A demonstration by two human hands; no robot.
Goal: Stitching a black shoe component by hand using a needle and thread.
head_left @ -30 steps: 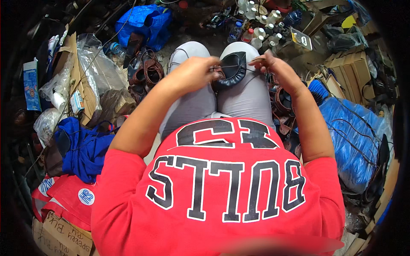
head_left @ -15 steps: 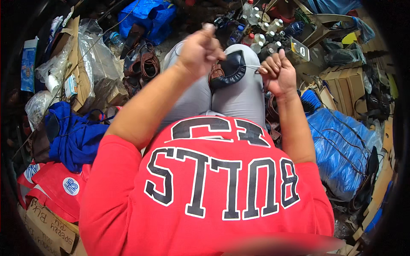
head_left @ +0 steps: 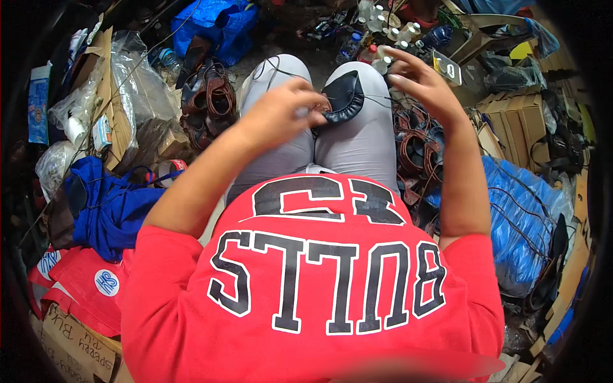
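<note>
A black leather shoe piece with a gathered, puckered edge (head_left: 345,99) rests on my right knee, a bit of brown showing at its left side. Dark thread runs from it to the right, toward my right hand (head_left: 424,83), which is raised beyond the knee with thumb and fingers spread. My left hand (head_left: 286,113) is at the shoe piece's left edge, fingers bent and blurred; whether they pinch anything is hidden. A loose loop of dark thread (head_left: 271,71) lies over my left knee.
Brown shoes (head_left: 214,96) are piled left of my legs, and more brown shoes (head_left: 415,143) on the right. Several bottles (head_left: 383,29) stand ahead. A blue plastic bag (head_left: 517,223), cardboard (head_left: 517,127) and blue cloth (head_left: 108,201) crowd the sides.
My left hand has come down from its raised place to the shoe piece. My right hand has opened out from a closed grip and moved slightly up. The thread on the right hangs slacker.
</note>
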